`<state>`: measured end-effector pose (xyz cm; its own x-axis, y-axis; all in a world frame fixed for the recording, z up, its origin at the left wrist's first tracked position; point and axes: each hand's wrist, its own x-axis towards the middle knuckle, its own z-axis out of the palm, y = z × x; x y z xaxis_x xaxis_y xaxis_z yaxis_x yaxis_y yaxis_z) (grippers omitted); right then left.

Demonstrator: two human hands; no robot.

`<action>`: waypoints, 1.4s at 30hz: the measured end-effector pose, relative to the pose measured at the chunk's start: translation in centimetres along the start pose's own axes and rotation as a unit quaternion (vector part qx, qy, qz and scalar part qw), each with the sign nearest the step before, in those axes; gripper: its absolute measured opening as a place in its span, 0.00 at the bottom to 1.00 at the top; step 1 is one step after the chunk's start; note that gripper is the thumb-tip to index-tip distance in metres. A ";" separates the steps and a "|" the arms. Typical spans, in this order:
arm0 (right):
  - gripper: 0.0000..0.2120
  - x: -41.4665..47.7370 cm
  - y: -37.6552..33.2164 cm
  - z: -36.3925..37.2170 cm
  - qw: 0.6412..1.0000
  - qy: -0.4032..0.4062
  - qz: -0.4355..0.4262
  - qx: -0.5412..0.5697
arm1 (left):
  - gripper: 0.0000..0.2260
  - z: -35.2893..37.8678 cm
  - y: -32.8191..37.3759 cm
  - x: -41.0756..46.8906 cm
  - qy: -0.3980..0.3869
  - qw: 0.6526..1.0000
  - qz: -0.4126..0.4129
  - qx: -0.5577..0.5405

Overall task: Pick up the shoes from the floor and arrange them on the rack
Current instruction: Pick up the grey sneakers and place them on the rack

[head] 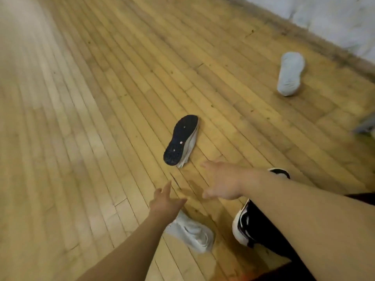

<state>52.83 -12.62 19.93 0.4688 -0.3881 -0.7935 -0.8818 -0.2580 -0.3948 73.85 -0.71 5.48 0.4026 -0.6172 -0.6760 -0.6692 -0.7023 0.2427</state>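
A shoe with a dark sole (pixel 180 139) lies on its side on the wooden floor, its grey upper facing right. My right hand (pixel 220 182) hangs open just below and right of it, fingers spread, touching nothing. Lower and to the left, my left hand (pixel 165 200) is open too, above a white shoe (pixel 191 234) that lies on the floor. Another white shoe (pixel 290 74) rests sole up at the far right. No rack is in view.
My own feet in black-and-white shoes (pixel 242 224) stand at the lower right. A white wall (pixel 334 19) with a dark skirting runs along the top right. Part of a grey object (pixel 365 125) shows at the right edge. Bare floorboards (pixel 60 118) fill the left.
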 end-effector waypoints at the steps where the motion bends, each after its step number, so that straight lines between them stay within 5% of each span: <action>1: 0.49 0.8 -0.1 1.6 0.999 -0.043 0.007 -0.010 | 0.42 1.2 -1.9 -0.1 -0.015 1.000 -0.020 -0.013; 6: 0.51 2.1 -1.1 1.9 0.999 -0.039 -0.018 -0.018 | 0.39 5.1 -6.0 -0.3 -0.021 0.995 -0.057 -0.084; 10: 0.42 2.6 -0.6 1.8 0.998 -0.021 -0.022 -0.050 | 0.38 5.2 -5.3 0.3 0.013 0.988 -0.100 -0.116; 16: 0.47 3.6 0.5 1.5 0.999 -0.025 0.021 0.033 | 0.45 4.1 -5.3 1.1 0.023 0.988 -0.087 -0.125; 26: 0.49 2.9 3.0 -1.3 0.990 0.050 0.026 0.129 | 0.31 -3.9 2.8 0.0 0.001 0.965 0.150 -0.216; 30: 0.51 1.2 3.5 -3.5 0.974 0.105 0.007 0.201 | 0.31 -8.4 8.9 -0.8 0.032 0.892 0.195 -0.406; 35: 0.55 -1.9 5.1 -6.6 0.954 0.199 -0.005 0.225 | 0.29 -12.2 16.9 -1.6 -0.038 0.763 0.168 -0.623; 42: 0.58 -6.1 9.0 -9.8 0.929 0.211 -0.031 0.301 | 0.29 -12.7 22.8 -1.6 -0.082 0.705 0.109 -0.695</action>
<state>42.50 -21.27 25.78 0.3860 -0.7347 -0.5579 -0.6619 0.2007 -0.7223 65.83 -20.24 20.96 0.2303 -0.7955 -0.5605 0.6022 -0.3360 0.7242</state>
